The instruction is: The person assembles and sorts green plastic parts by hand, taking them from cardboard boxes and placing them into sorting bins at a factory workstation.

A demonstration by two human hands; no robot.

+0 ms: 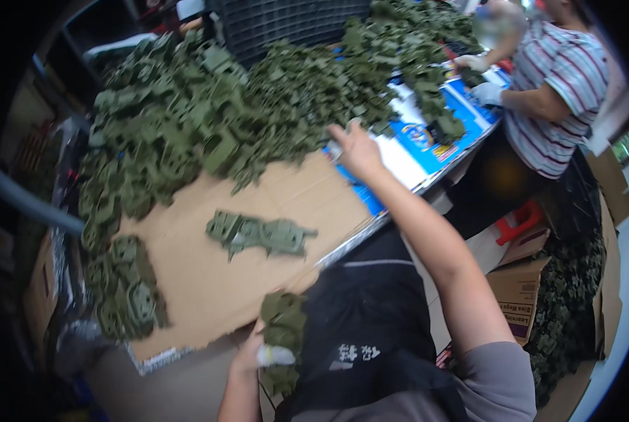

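My left hand (249, 350), with a white cover on a finger, is closed around an olive-green moulded plastic part (283, 320) close to my dark apron. My right arm stretches forward to the near edge of a heap of small green plastic pieces (293, 91). There my right hand (358, 155) has its fingers extended and apart, somewhat blurred, with nothing visible in them. On the cardboard sheet (188, 274) between my hands lies a single long green moulded part (261, 233). More such parts (126, 288) are lined up at the sheet's left side.
Larger green parts (159, 119) are piled at the table's left, before a dark crate (286, 28). Blue-and-white printed board (420, 144) covers the right. A co-worker in a striped shirt (560, 77) handles pieces there. Cartons (515, 299) stand on the floor at right.
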